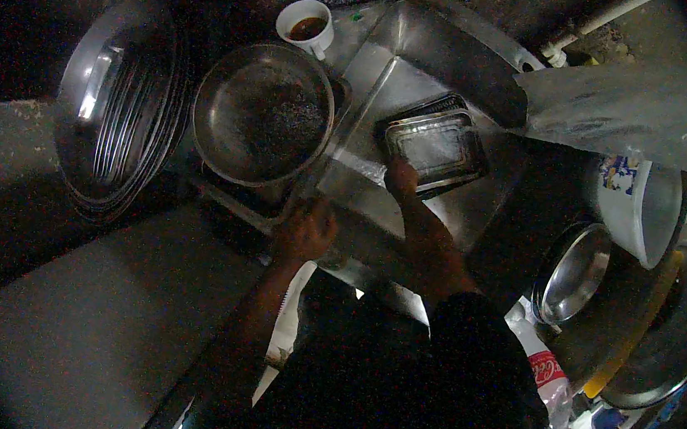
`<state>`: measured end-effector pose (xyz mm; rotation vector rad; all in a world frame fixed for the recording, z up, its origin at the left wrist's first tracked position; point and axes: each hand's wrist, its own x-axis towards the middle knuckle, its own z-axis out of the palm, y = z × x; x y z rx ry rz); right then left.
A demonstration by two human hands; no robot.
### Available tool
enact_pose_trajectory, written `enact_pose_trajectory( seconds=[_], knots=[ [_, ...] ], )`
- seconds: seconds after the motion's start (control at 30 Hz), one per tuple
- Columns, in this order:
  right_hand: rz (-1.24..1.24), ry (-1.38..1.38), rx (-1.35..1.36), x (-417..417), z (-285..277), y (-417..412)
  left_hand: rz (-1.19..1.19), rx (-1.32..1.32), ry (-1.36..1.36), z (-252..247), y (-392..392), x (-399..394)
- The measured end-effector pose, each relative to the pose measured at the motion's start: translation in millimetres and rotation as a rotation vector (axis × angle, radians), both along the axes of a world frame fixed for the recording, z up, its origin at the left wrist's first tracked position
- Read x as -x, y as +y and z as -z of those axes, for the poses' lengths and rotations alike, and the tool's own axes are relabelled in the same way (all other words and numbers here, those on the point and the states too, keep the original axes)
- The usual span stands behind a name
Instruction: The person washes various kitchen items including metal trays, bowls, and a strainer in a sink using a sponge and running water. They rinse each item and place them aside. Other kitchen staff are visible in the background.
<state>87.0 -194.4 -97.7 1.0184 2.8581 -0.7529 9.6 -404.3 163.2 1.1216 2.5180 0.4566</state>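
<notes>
My right hand (402,178) is at the near left edge of a rectangular metal tray (432,145), its fingers seeming to grip the rim. That tray lies over darker rectangular trays (440,105) inside a stainless steel sink (350,206). My left hand (306,226) rests by the sink's left front edge, its fingers bent; the dim light hides whether it holds anything. Just beyond it stands a large round metal pan (260,114) with a dark, worn inside. A white mug (305,27) with brown liquid in it is behind the pan.
Several large round metal lids or trays (122,109) are stacked on edge at left. At right are a white bucket (645,208), a metal bowl (576,273), a Coca-Cola plastic bottle (544,367) and a wide round basin (662,348). A pale pipe (596,24) runs at the back right.
</notes>
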Motion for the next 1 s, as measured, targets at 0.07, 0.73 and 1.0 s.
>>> enact_pose_trajectory(
  seconds=[0.07,0.73,1.0],
  knots=[
    [0.012,-0.023,0.017,-1,-9,3,0.005,-0.015,-0.003,-5,0,1],
    [0.467,0.407,0.098,-34,-309,154,-0.078,-0.133,0.081,7,-15,-6],
    [-0.077,0.421,0.462,-17,-392,75,0.042,-0.091,0.054,34,-5,-2]
  ],
)
